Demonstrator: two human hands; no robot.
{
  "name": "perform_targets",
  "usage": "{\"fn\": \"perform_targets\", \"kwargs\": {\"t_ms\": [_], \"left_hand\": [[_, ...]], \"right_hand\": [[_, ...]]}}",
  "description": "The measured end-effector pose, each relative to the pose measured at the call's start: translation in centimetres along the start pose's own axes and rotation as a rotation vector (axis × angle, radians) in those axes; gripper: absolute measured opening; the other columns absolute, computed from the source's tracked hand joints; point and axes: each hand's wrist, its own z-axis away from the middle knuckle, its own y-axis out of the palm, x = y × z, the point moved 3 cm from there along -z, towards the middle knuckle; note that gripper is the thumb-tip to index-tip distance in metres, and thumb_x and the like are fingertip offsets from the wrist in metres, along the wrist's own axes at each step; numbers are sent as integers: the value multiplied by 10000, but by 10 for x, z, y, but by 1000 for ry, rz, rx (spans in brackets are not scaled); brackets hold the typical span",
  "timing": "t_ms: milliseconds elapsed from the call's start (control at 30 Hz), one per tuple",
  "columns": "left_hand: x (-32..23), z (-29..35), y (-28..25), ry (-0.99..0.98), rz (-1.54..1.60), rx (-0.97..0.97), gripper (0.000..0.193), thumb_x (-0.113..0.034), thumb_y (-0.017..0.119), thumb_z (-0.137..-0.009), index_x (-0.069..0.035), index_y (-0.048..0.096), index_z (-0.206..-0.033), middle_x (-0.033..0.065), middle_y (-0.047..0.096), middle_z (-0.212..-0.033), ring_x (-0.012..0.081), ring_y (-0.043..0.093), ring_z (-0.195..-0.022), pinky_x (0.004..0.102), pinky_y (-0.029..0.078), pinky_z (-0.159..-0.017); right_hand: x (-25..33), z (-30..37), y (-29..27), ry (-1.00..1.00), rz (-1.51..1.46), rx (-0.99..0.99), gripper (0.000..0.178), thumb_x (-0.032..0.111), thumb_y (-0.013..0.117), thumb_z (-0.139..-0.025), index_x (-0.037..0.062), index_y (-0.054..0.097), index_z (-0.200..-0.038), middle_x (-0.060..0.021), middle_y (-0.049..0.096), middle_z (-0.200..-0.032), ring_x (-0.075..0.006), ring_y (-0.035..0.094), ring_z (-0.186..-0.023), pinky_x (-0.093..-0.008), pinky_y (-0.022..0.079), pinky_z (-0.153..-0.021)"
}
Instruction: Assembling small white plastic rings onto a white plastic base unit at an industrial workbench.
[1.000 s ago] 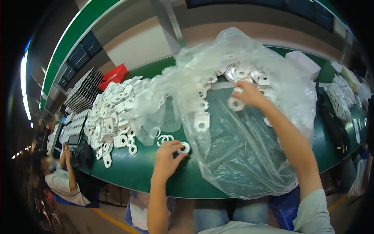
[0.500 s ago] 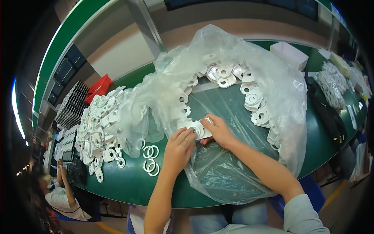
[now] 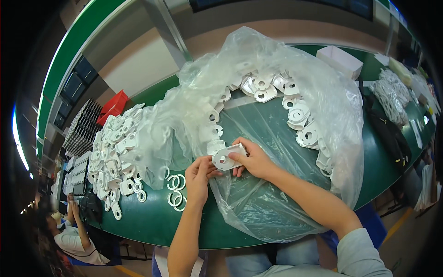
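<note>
In my right hand [image 3: 253, 159] is a white plastic part [image 3: 224, 158] with a rounded end and a round hole, my thumb lying across its face. The fingers of my left hand [image 3: 199, 177] are bent in at the part's left edge, some of the fingertips hidden behind it. Both hands are over the near side of a clear plastic bag [image 3: 263, 207] spread on the green table [image 3: 143, 226]. Left of my left hand lie several loose white rings [image 3: 175, 199]. Just beyond the held part sits another white piece [image 3: 215, 146].
Similar white parts [image 3: 297, 113] form an arc inside the bag. A large heap of them [image 3: 115, 147] lies at the left, near a red bin [image 3: 113, 107] and stacked dark trays [image 3: 83, 127]. A white box [image 3: 340, 61] stands at the back right; a person [image 3: 80, 240] sits far left.
The white part has turned so its rounded, holed end faces up and left. My left hand has drawn back from over its face to its left edge.
</note>
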Motion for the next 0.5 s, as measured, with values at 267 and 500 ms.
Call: {"fn": "perform_targets", "kwargs": {"t_ms": [267,500], "left_hand": [[-1,3,4,3,-118,81,233,-11,602,-856,89,571,-1064,139,675,-954,162,648,-787,271,541,-699],[-1,8,2,-20,23,-81,209,-50,572,-891,93,571,-1043,182,664,-945,215,666,-811,328,564,-741]], "right_hand": [[-1,2,4,50,45,5,216,145,573,-906,28,467,-1053,-103,607,-823,-143,620,-600,-239,508,-463],[22,18,26,-756,1025,-254,479,121,677,-779,93,517,-1230,-104,597,-1070,-311,591,-969,-408,460,-859]]}}
